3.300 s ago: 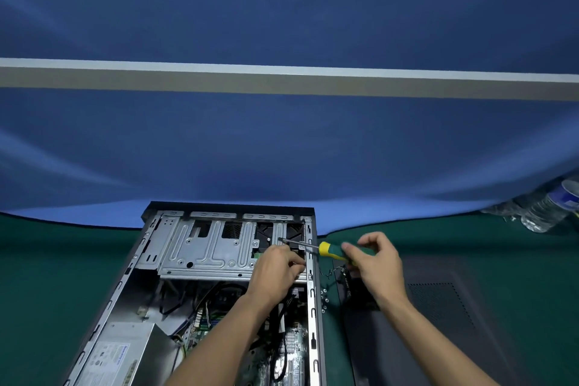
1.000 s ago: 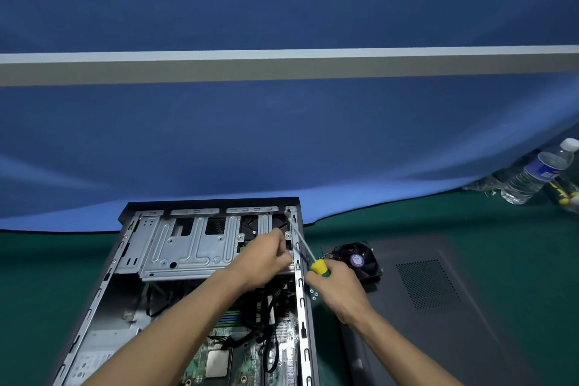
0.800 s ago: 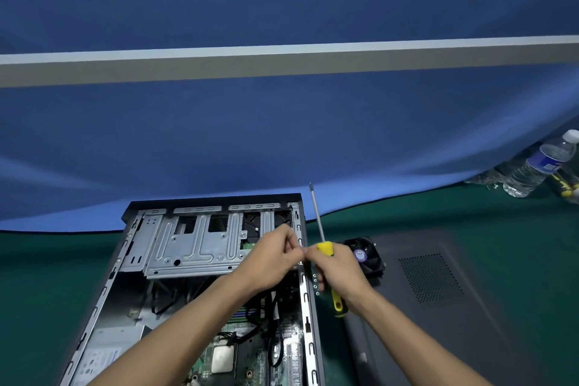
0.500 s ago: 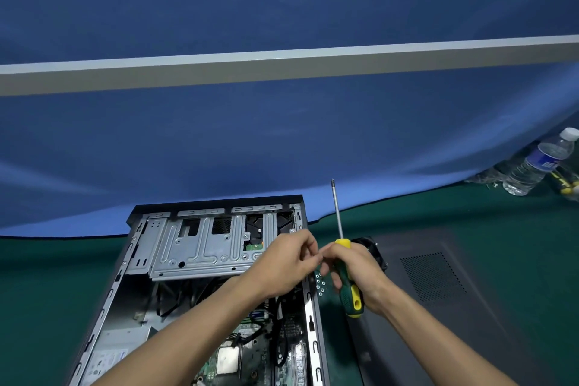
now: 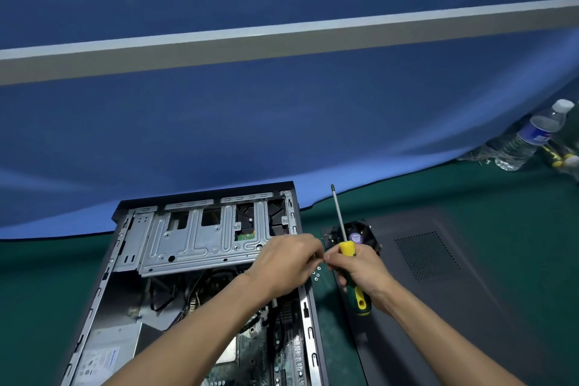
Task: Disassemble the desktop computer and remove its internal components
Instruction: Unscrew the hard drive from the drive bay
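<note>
now my left hand fingertips pinched, contents unseen, touching right hand gripping upright screwdriver; screw pile just below.

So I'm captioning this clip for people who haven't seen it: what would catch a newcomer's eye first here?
Probably the screwdriver, gripped in the right hand with its shaft pointing up, just right of the open computer case. The left hand meets it fingertip to fingertip over the case's right edge; whether it pinches anything is unclear. Behind hangs a blue backdrop, with a loose fan on the dark side panel.
</note>
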A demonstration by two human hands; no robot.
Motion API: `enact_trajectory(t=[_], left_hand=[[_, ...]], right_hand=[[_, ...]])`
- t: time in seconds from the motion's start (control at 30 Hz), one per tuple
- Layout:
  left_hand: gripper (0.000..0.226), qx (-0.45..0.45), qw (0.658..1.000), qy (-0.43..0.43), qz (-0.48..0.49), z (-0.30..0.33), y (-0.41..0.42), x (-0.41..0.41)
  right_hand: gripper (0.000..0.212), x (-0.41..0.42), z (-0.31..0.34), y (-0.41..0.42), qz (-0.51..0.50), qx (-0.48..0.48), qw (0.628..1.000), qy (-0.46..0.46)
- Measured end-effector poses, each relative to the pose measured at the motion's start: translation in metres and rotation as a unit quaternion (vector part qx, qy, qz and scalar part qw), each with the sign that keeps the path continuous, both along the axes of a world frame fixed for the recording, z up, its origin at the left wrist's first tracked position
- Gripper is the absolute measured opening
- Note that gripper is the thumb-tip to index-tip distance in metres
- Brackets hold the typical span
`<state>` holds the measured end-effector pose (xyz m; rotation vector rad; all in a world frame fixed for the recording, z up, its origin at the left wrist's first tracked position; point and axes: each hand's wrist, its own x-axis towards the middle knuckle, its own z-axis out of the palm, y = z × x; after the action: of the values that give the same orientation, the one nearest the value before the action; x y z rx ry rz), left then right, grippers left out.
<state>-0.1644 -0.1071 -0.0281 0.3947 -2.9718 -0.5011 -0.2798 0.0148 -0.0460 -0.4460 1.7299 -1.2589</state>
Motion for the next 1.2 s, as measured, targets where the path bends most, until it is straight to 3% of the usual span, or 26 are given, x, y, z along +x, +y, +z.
enact_trajectory(t=[0.17, 0.23, 0.6, 0.87, 1.03, 1.2], left_hand=[[0.027, -0.033, 0.984, -0.012, 0.176, -0.021, -0.007, -0.006], [0.033, -0.051, 0.979, -0.012, 0.199, -0.03, -0.009, -0.008], [0.036, -0.064, 0.981, 0.053, 0.174, -0.043, -0.015, -0.008], [0.032, -0.066, 0.98, 0.091, 0.166, -0.047, -0.016, -0.009], [0.031, -0.065, 0.981, 0.084, 0.165, -0.047, -0.016, -0.009], [0.03, -0.071, 0.98, 0.079, 0.167, -0.046, -0.016, -0.008]], right_hand=[[0.015, 0.012, -0.047, 0.003, -0.05, 0.077, 0.993, 0.078], [0.013, 0.02, -0.069, 0.007, -0.052, 0.111, 0.988, 0.099], [0.017, 0.019, -0.108, -0.009, -0.051, 0.218, 0.941, 0.252], [0.008, 0.025, -0.116, -0.031, -0.039, 0.275, 0.907, 0.316], [0.008, 0.026, -0.118, -0.034, -0.039, 0.294, 0.897, 0.327], [0.011, 0.023, -0.111, -0.026, -0.033, 0.267, 0.922, 0.279]])
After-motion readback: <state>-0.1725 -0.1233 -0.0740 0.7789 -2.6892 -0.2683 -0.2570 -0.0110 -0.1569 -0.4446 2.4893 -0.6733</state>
